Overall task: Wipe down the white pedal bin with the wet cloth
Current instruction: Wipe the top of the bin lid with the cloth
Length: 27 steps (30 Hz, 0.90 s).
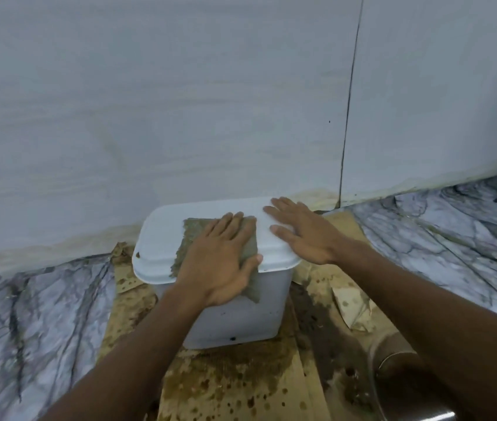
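The white pedal bin (162, 238) stands on the floor against the wall, its lid closed. A grey-green wet cloth (194, 230) lies flat across the lid and hangs over the front edge. My left hand (220, 262) presses flat on the cloth, thumb hooked over the lid's front rim. My right hand (302, 230) rests palm down with fingers spread on the bare right end of the lid, holding nothing. A small dark spot marks the lid's front left rim.
Stained brown cardboard (235, 378) lies under and in front of the bin. Marble-patterned floor (28, 323) spreads to both sides. A pale wall (180, 101) rises right behind the bin. A clear rounded container (393, 360) sits on the floor at lower right.
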Each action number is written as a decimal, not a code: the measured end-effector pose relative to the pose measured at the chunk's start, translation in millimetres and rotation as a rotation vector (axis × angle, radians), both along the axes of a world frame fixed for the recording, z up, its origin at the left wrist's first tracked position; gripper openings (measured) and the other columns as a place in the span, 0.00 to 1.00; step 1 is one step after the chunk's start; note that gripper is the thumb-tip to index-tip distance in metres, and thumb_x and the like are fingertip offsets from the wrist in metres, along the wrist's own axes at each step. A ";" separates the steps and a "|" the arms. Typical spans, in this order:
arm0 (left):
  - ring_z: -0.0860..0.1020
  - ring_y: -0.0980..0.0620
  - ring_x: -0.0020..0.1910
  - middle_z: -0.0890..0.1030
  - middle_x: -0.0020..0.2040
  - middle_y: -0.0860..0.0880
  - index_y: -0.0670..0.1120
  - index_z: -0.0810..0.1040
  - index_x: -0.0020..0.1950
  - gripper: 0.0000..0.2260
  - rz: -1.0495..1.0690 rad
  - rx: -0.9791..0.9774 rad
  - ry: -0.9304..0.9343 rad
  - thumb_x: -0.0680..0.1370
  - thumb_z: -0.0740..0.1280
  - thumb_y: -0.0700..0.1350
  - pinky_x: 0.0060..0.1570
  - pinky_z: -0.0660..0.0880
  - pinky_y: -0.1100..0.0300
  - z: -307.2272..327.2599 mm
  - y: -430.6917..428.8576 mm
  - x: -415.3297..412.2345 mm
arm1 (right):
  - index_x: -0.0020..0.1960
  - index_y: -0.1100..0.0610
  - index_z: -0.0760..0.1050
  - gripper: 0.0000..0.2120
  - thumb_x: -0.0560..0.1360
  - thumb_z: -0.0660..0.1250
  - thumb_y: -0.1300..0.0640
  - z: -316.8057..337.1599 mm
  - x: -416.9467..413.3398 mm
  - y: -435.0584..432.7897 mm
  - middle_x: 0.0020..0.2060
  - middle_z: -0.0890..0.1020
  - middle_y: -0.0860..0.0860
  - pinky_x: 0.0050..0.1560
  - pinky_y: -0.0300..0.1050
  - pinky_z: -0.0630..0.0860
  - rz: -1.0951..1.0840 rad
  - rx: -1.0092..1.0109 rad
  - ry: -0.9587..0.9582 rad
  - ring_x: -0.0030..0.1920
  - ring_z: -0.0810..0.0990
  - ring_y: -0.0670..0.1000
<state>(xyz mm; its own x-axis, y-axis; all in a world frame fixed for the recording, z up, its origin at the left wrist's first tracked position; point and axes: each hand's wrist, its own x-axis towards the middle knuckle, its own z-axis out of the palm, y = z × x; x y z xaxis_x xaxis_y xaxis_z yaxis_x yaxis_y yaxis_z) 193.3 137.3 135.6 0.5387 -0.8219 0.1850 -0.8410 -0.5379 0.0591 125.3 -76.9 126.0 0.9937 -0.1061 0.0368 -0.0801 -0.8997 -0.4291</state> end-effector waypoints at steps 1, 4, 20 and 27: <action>0.43 0.56 0.80 0.46 0.82 0.53 0.54 0.44 0.82 0.32 -0.008 -0.004 0.016 0.83 0.50 0.64 0.75 0.36 0.62 1.0 2.8 3.4 | 0.82 0.47 0.51 0.29 0.84 0.51 0.40 -1.0 0.0 -3.0 0.82 0.49 0.47 0.80 0.45 0.38 0.021 0.002 -0.007 0.81 0.44 0.45; 0.44 0.63 0.78 0.50 0.82 0.56 0.56 0.47 0.82 0.32 -0.043 -0.011 0.025 0.82 0.51 0.66 0.74 0.40 0.63 0.3 20.2 13.3 | 0.82 0.43 0.48 0.41 0.75 0.55 0.29 -2.1 -4.0 -10.8 0.82 0.45 0.46 0.81 0.53 0.40 0.105 -0.004 -0.021 0.81 0.40 0.45; 0.63 0.48 0.77 0.66 0.78 0.46 0.44 0.63 0.79 0.33 -0.116 -0.064 -0.233 0.81 0.58 0.64 0.77 0.60 0.51 -23.7 -17.6 -3.6 | 0.83 0.50 0.50 0.61 0.60 0.73 0.27 -27.8 -0.3 -29.5 0.83 0.49 0.51 0.81 0.57 0.40 0.261 -0.035 -0.195 0.82 0.42 0.51; 0.63 0.48 0.77 0.67 0.77 0.47 0.46 0.65 0.79 0.32 0.010 -0.100 -0.228 0.80 0.58 0.64 0.76 0.60 0.49 -18.8 36.8 17.2 | 0.76 0.44 0.68 0.27 0.78 0.69 0.43 -2.5 3.5 -15.5 0.80 0.59 0.43 0.81 0.52 0.47 0.060 0.382 -0.137 0.81 0.51 0.43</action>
<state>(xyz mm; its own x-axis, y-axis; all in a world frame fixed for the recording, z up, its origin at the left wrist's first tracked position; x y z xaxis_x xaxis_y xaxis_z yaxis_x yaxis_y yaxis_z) 210.5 174.1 116.7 0.4818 -0.7880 0.3834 -0.8332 -0.5475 -0.0782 128.8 -92.4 123.5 0.9871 -0.0794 0.1389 0.0493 -0.6747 -0.7365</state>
